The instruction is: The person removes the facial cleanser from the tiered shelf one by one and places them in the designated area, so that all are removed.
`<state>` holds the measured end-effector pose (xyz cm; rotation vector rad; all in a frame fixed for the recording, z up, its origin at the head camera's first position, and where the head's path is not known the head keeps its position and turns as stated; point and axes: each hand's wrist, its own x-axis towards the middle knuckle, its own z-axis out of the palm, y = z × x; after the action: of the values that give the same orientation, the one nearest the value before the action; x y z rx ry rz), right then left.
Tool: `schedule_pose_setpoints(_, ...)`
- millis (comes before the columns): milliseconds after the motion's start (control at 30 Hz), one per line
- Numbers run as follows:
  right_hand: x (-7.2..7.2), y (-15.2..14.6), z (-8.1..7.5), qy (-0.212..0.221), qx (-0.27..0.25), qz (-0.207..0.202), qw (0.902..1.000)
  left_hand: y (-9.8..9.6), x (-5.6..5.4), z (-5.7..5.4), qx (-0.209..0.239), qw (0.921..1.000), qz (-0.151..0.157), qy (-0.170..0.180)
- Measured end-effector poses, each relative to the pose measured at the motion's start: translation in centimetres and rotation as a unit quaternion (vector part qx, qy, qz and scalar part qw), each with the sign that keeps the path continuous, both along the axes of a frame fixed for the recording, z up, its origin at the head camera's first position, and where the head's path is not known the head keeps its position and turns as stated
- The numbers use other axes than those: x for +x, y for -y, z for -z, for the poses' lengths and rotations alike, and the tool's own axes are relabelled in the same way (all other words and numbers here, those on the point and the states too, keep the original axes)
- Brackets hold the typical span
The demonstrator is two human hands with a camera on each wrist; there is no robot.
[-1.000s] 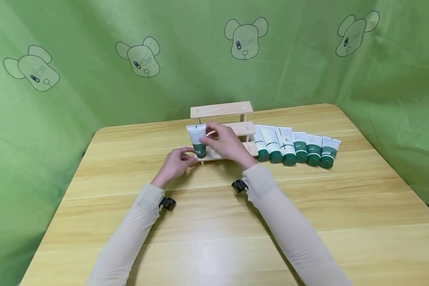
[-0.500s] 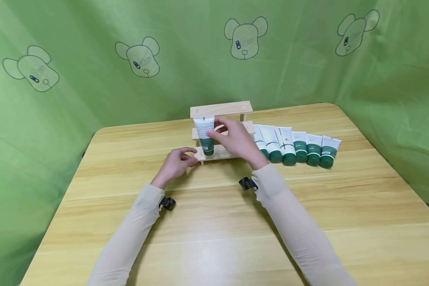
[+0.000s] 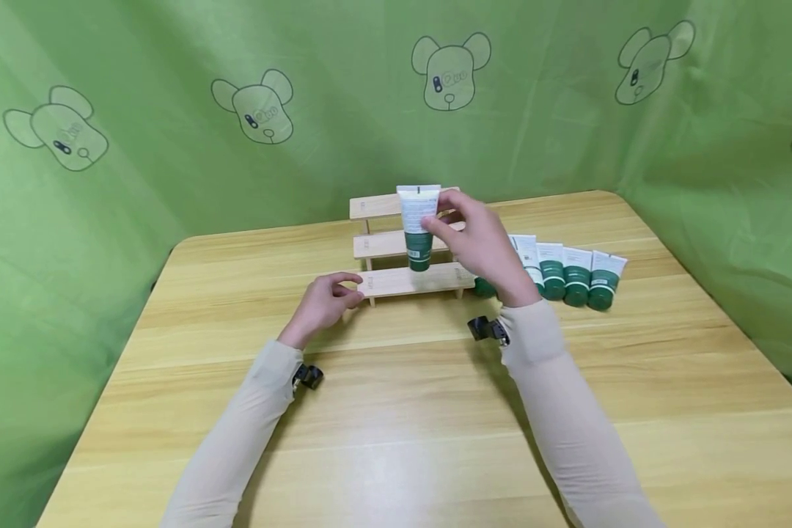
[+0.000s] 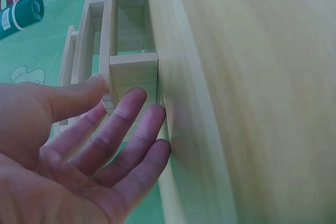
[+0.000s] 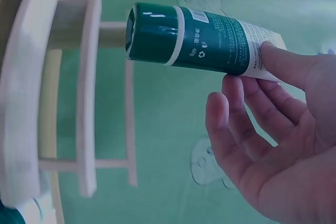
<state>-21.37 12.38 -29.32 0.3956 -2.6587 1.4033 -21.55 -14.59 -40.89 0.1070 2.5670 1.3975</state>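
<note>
A three-step wooden display rack (image 3: pixel 412 280) stands near the back of the table. In the head view, my right hand (image 3: pixel 478 238) pinches a white and green squeeze tube (image 3: pixel 417 220) upright, cap down, above the rack's lowest step. The right wrist view shows the tube's green cap (image 5: pixel 153 32) and label, with my thumb on one side of the white end and fingers on the other. My left hand (image 3: pixel 326 299) grips the left end of the lowest step. In the left wrist view, its thumb and index finger pinch that step's end (image 4: pixel 106 90) while the other fingers extend below.
Several similar tubes (image 3: pixel 577 275) lie in a row to the right of the rack, some hidden behind my right hand. A green curtain (image 3: pixel 343 110) with printed bear heads hangs behind the wooden table (image 3: pixel 383 425). Small cameras sit on both wrists.
My right hand has lifted the tube off the left end of the lowest step and carried it up and to the right. The left hand has stayed at the step's end.
</note>
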Motion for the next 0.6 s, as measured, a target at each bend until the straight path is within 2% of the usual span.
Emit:
schedule_pose_setpoints(267,0.4,-3.3,-1.1,-0.011,-0.075,0.029,0.9967,0.0,0.1,0.0,-0.001,1.0000,0.002,-0.003)
schedule_pose_setpoints(433,0.4,-5.4,-1.6,-0.021,-0.083,0.054,0.9949,0.1,0.1,-0.1,0.000,1.0000,0.001,-0.004)
schedule_pose_setpoints(600,0.4,-7.5,-1.8,-0.008,-0.094,0.083,0.9921,0.0,0.1,-0.1,0.000,1.0000,-0.001,0.001)
